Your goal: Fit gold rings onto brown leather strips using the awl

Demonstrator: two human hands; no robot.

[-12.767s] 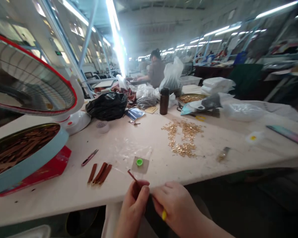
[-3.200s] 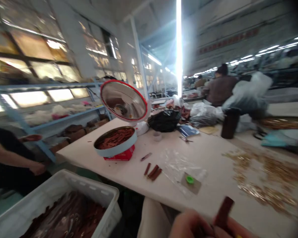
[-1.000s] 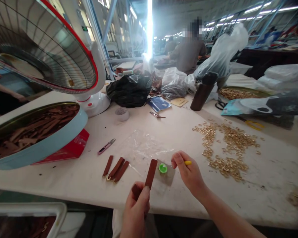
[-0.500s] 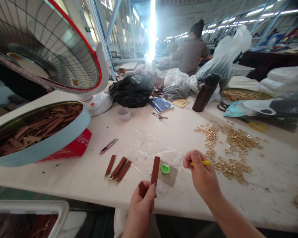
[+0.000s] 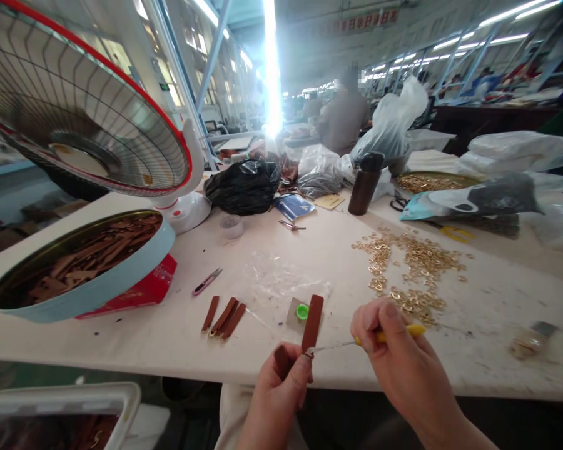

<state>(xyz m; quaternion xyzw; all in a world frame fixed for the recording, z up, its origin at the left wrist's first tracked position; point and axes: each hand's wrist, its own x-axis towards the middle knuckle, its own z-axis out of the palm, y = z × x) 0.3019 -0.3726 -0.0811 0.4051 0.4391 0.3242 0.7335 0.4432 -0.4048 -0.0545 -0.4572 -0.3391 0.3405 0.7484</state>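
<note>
My left hand (image 5: 286,381) is closed around a brown leather strap (image 5: 313,320), whose long end points up and away from me. A bit of metal shows on the strap at my fingertips. My right hand (image 5: 398,350) grips the yellow handle of a thin awl-like tool (image 5: 415,329). Its metal tip meets the strap beside my left thumb. Behind the strap, a bright green cap (image 5: 302,312) sits on a small grey square (image 5: 293,319). Several brown straps with metal rings (image 5: 224,317) lie on the table to the left.
Loose gold rings (image 5: 417,262) are spread at the right. Pink thread snips (image 5: 207,282) lie at the left, near a round tin (image 5: 122,275) of leather strips. A fan (image 5: 178,162), a black bag (image 5: 244,184) and a dark bottle (image 5: 366,184) stand farther back.
The tool's tip has moved from the green cap to the strap's lower part at my left hand. The view has shifted, and the strap now stands right of the cap.
</note>
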